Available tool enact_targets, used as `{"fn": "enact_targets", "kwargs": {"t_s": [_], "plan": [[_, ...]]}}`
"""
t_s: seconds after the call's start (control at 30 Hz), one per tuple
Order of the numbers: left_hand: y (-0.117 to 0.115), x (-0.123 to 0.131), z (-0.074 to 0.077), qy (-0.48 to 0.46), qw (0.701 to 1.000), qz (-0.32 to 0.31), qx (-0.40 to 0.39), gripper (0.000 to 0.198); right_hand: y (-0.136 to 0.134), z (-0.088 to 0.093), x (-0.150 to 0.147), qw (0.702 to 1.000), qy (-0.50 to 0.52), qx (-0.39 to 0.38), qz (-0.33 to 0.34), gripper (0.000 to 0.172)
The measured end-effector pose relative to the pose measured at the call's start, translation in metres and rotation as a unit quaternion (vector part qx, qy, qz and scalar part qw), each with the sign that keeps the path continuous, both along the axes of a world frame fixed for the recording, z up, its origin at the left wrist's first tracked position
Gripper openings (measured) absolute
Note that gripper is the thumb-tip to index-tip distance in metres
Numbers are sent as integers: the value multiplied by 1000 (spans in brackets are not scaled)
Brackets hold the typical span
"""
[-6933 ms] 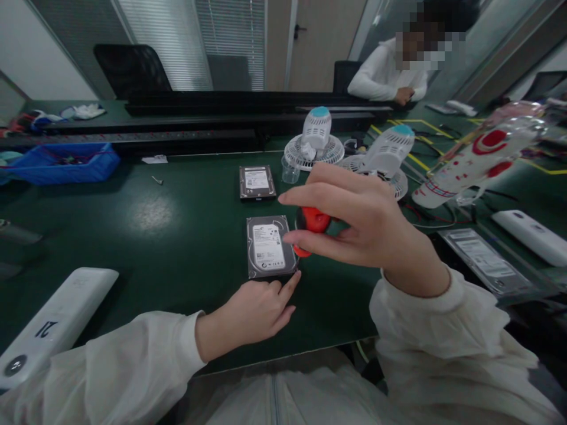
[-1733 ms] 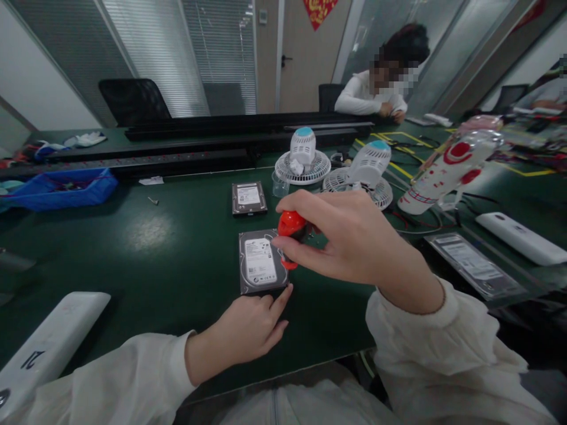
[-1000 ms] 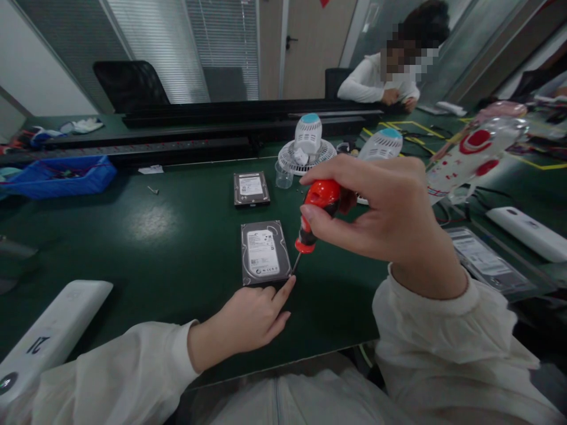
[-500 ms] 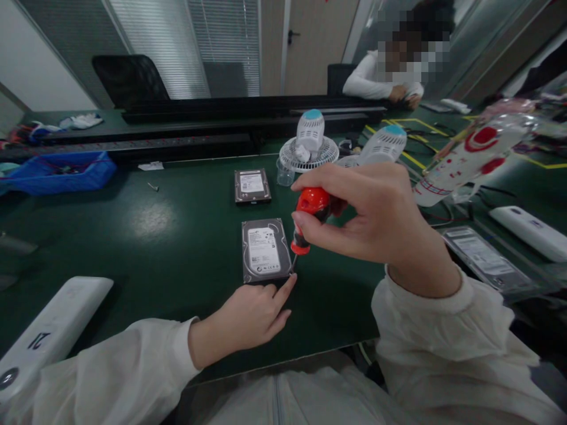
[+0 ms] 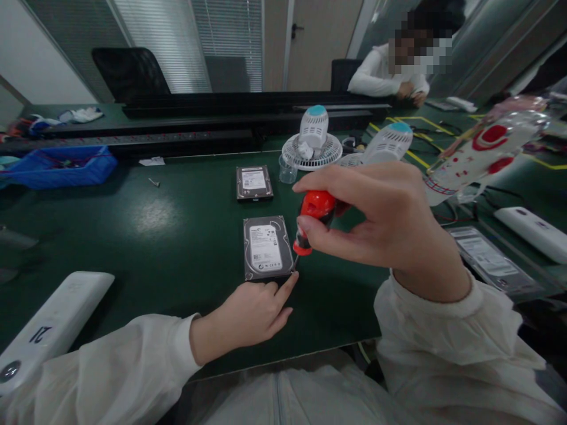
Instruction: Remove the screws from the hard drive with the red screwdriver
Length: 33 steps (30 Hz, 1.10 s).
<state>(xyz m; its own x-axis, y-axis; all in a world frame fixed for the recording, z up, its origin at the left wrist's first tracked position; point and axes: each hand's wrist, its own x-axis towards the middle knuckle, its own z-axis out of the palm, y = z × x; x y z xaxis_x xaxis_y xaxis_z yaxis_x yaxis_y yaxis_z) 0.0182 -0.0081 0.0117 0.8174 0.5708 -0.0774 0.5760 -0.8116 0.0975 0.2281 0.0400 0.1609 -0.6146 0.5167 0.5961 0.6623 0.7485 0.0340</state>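
A hard drive (image 5: 266, 248) with a white label lies flat on the green table (image 5: 177, 236). My right hand (image 5: 372, 215) is closed round the red and black handle of a screwdriver (image 5: 316, 206), whose shaft slants down to the drive's near right corner. At that corner, my left hand (image 5: 250, 316) touches the drive with its index fingertip beside the screwdriver's tip. The left thumb is stretched out apart from the index finger, and the other fingers are tucked at the drive's near edge. Behind lies a second hard drive (image 5: 254, 183).
White fan parts (image 5: 313, 133) and a clear cup (image 5: 287, 170) stand behind. A blue tray (image 5: 66, 168) is at the left, a white device (image 5: 57, 324) nearer. At the right are a bottle (image 5: 478, 153) and another drive (image 5: 491, 257). A person sits across.
The view has shifted slightly. Both hands stay at the drive's corner, with the screwdriver still held in my right hand.
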Motion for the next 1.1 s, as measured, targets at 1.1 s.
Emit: {"fn": "enact_targets", "kwargs": {"t_s": [1.1], "plan": [[0, 1, 3, 3, 1000, -1, 1, 61, 4, -3, -4, 986, -21, -80, 144, 44]]}}
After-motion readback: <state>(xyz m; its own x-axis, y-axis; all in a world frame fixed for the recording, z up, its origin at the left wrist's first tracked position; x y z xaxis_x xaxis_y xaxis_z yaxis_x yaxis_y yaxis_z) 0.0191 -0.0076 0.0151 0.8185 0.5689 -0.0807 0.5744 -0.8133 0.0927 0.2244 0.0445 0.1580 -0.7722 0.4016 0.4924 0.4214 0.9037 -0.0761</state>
